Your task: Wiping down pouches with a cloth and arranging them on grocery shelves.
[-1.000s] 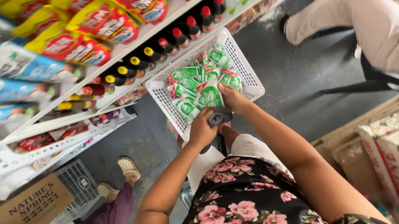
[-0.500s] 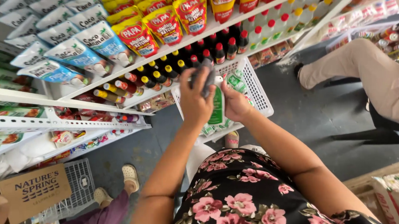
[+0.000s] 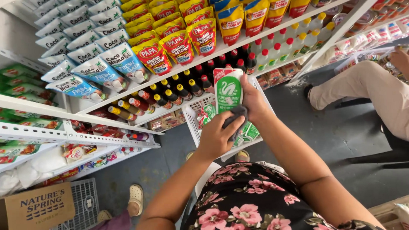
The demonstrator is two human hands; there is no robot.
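My right hand (image 3: 254, 104) holds a green and white pouch (image 3: 227, 89) upright in front of the shelves. My left hand (image 3: 216, 135) presses a dark grey cloth (image 3: 235, 116) against the lower part of that pouch. Below both hands sits a white plastic basket (image 3: 193, 117) with more green pouches (image 3: 248, 131) in it. I wear a black top with pink flowers.
White shelves hold blue-white pouches (image 3: 92, 71), red-yellow sauce pouches (image 3: 175, 43) and dark bottles (image 3: 176, 88). A seated person's leg in beige trousers (image 3: 371, 91) is at the right. A cardboard box (image 3: 40, 209) and a sandalled foot (image 3: 135, 196) lie at the lower left.
The pouch has come up out of the basket and stands raised in my right hand. My left hand now rubs the cloth on it. The view has tilted up toward the shelves.
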